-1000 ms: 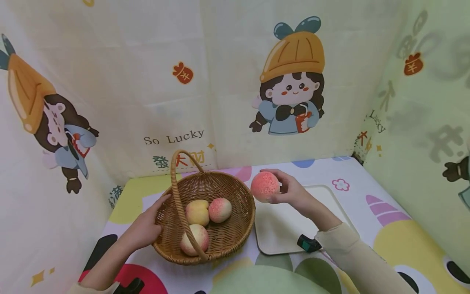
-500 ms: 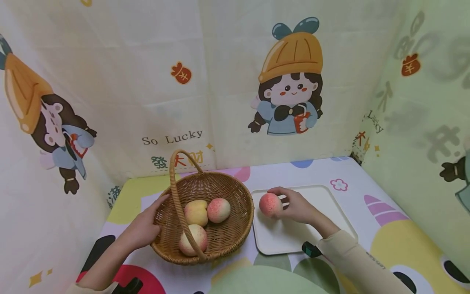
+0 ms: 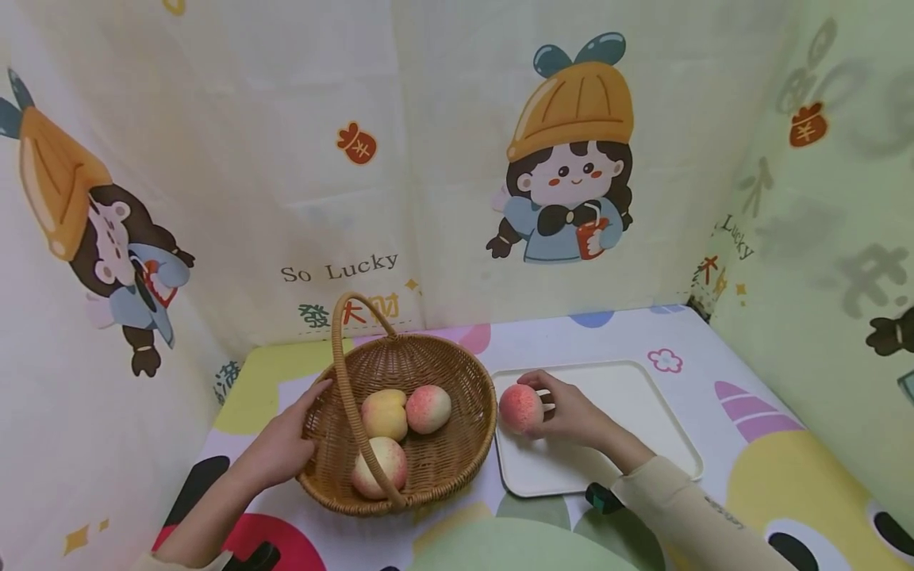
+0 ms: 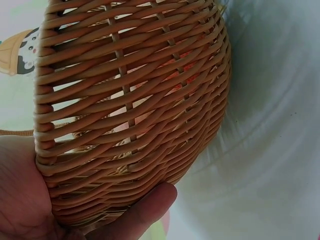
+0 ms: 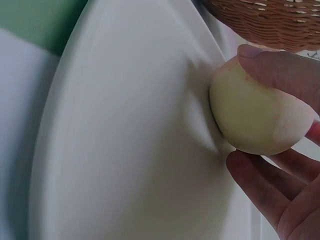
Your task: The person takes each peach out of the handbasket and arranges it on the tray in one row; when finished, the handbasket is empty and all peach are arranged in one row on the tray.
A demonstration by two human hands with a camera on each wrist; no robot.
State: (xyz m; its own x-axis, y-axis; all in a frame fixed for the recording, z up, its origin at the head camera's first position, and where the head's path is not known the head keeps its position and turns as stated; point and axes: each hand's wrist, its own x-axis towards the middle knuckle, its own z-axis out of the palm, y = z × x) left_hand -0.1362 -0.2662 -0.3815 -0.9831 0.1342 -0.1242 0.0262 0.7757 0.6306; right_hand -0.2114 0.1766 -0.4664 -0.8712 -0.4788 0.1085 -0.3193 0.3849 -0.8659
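My right hand (image 3: 574, 416) pinches a pink-and-cream peach (image 3: 520, 409) between thumb and fingertips. The peach is at the left end of a white tray (image 3: 624, 396); in the right wrist view its pale underside (image 5: 255, 110) sits right at the tray surface. A brown wicker basket (image 3: 439, 460) with a tall handle stands left of the tray. Inside lie a yellow peach (image 3: 385, 415), a pink-white peach (image 3: 428, 409) and a pale speckled peach (image 3: 395, 457), partly behind the handle. My left hand (image 3: 286, 440) grips the basket's left rim, its thumb (image 4: 150, 210) against the weave.
The table has a colourful cartoon cloth (image 3: 571, 337). Printed fabric walls (image 3: 443, 159) enclose it at the back and both sides. The basket handle (image 3: 339, 349) arches over the basket's left part. The basket's right rim is close to the tray's left edge.
My right hand has lowered the peach from above the tray's back left corner to the tray's left end, then shifted slightly left. The left hand and basket have stayed put.
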